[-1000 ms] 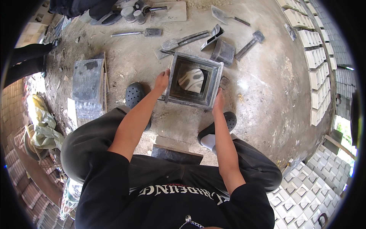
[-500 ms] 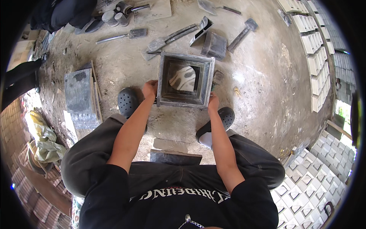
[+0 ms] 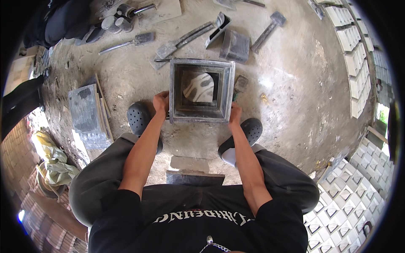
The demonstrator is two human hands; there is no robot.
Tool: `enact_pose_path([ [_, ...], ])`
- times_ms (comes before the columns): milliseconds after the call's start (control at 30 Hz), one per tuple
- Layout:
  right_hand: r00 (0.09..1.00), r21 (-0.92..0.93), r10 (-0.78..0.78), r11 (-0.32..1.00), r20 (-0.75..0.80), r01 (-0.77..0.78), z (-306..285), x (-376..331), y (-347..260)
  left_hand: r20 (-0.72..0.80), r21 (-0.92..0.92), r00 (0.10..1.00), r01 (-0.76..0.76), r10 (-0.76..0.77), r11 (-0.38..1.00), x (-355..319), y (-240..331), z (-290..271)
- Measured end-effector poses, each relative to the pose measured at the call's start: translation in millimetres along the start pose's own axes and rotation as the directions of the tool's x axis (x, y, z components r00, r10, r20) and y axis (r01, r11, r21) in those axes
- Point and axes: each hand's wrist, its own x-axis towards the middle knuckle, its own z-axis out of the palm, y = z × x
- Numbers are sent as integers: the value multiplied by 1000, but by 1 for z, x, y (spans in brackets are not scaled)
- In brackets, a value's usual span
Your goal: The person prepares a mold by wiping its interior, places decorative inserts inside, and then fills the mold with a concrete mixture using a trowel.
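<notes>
Gripping a deep square box (image 3: 201,120) from two opposite sides, the left hand (image 3: 160,102) and right hand (image 3: 235,114) are well apart from each other, each closed against its own wall. The fingertips are hidden, so how far they reach under cannot be told. The box sits between the hands with its open top facing up; holding it low on both sides likely keeps it level and shares the weight. Whether it touches the floor (image 3: 291,105) is unclear.

Inside the box, the walls step inward, and a flat pale piece (image 3: 198,86) with dark streaks lies at the bottom, nearer the left hand's side. Its left edge is rounded, its right edge straight.

Just ahead of the right hand, beside the box, is a small block (image 3: 241,83). Near each hand, on its outer side, is a dark clog (image 3: 138,117), set wide, probably to leave the box room.

Farther ahead of the right hand lie a dark block (image 3: 234,45) and a mallet (image 3: 268,32), seemingly within easy reach. Ahead of the left hand lies a trowel (image 3: 144,39), and beyond it stands a round tin (image 3: 111,24) whose contents cannot be made out. Well left of the left hand are stacked boards (image 3: 85,108); far right of the right hand, white blocks (image 3: 356,63) stand in rows.
</notes>
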Motion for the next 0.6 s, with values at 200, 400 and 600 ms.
enact_pose_path([
  [200,1000,12,23,1000,-10,-22,-2,12,-22,15,-80,997,70,-69,994,2,5,5],
  [400,997,-36,-25,999,-79,22,4,17,-12,-6,-30,1000,25,-25,999,12,-12,7],
  [600,996,-53,-63,997,-68,59,5,10,-5,26,-5,1000,-11,11,1000,14,-13,6],
])
